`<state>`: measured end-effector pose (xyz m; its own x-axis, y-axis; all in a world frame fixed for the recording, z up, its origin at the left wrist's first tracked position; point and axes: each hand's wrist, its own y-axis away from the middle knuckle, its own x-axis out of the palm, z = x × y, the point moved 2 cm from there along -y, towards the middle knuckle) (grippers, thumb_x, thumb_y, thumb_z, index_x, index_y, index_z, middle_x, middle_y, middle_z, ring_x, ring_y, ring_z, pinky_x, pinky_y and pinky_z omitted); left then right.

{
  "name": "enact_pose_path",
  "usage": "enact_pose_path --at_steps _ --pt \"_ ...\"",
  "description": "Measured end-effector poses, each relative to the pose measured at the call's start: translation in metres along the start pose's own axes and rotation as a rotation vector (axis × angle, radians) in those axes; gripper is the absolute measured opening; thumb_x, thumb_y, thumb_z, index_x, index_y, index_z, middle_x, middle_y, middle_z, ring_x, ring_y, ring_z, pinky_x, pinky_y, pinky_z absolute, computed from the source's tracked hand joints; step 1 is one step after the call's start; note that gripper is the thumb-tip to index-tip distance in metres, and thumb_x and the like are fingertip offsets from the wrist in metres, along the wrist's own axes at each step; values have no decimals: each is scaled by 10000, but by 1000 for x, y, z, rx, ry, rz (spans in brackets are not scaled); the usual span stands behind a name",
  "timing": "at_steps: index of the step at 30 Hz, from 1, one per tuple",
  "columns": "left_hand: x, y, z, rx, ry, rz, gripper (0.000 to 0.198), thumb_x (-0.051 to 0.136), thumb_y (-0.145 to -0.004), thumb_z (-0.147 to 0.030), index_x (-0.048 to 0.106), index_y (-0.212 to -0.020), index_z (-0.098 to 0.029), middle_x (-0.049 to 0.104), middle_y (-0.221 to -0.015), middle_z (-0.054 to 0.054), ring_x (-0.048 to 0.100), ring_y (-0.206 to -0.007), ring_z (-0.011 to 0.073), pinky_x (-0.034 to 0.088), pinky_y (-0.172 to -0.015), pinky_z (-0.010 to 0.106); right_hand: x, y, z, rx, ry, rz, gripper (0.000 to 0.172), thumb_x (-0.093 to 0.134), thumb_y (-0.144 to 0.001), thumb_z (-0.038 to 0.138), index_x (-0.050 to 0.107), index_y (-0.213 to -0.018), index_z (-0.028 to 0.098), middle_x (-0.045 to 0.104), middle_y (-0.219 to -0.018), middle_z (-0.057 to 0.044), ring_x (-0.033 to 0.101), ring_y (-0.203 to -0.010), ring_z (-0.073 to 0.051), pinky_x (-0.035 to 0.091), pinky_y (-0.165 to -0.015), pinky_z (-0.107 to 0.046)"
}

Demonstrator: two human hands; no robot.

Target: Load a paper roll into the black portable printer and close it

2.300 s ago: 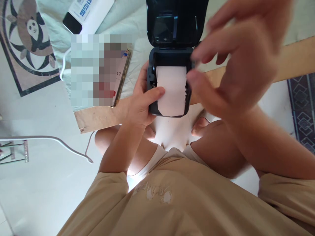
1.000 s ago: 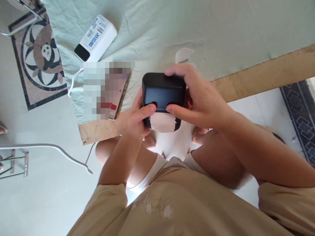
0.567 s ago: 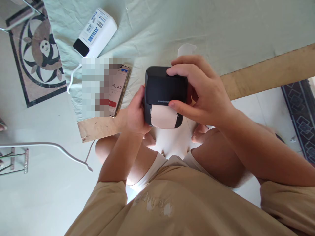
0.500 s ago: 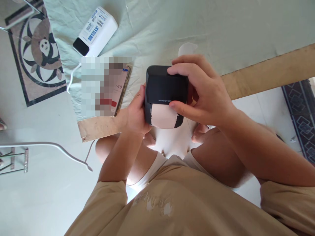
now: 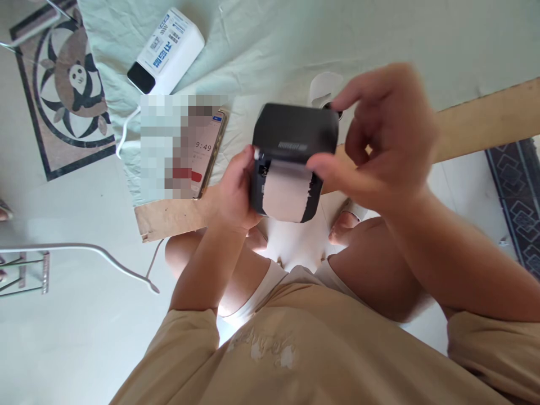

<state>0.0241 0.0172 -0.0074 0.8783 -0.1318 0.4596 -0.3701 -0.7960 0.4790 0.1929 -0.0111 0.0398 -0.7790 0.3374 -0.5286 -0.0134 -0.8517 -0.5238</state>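
Observation:
A black label printer [image 5: 255,194] is held over the table's front edge, its lid [image 5: 295,126] tilted up. From beneath the lid a white paper strip [image 5: 287,194] hangs down the front, its edges ragged. My left hand [image 5: 238,194] is closed around the printer's left side, thumb along the edge. Blurred by motion, my right hand [image 5: 386,135] has its thumb at the lid's lower right and its index finger at the upper right corner. Its other fingers are curled.
A phone [image 5: 206,152] showing a time lies left of the printer, partly pixelated. Behind it stands a white box-shaped device [image 5: 181,53] with a white cable [image 5: 122,135]. A pale rounded piece [image 5: 324,85] lies on the green cloth [image 5: 261,50]. The wooden table edge [image 5: 169,216] runs in front.
The printer's lid has swung upward, uncovering part of the inside around the paper. My right hand has moved up and to the right with it; my left hand keeps its hold.

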Motion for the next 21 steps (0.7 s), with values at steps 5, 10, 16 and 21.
enact_pose_path --at_steps 5,10,16,21 --pt "1 1 -1 108 -18 193 296 662 -751 -397 635 -986 -218 691 -848 32 672 -929 220 472 -565 234 -9 -4 4 98 -67 -283 135 512 -895 294 468 -826 186 463 -875 5 525 -627 -18 421 -536 -225" --pt "1 3 -1 129 -10 202 252 595 -824 -400 642 -1019 -248 700 -860 20 673 -979 231 536 -710 281 -6 -3 4 1 222 -127 124 545 -852 264 506 -762 187 576 -722 32 510 -563 -43 379 -516 -233" --pt "6 6 0 140 -46 260 356 594 -840 -362 598 -1175 -239 683 -1028 40 655 -1047 217 553 -773 270 4 1 4 69 548 306 219 493 -863 364 646 -1005 296 675 -1086 36 621 -777 -138 322 -538 -289" --pt "7 5 1 156 -39 240 382 614 -834 -356 588 -1195 -235 668 -1066 41 622 -1128 222 549 -812 254 4 1 10 124 643 444 249 450 -858 436 650 -901 295 661 -1112 77 575 -680 -117 235 -503 -284"
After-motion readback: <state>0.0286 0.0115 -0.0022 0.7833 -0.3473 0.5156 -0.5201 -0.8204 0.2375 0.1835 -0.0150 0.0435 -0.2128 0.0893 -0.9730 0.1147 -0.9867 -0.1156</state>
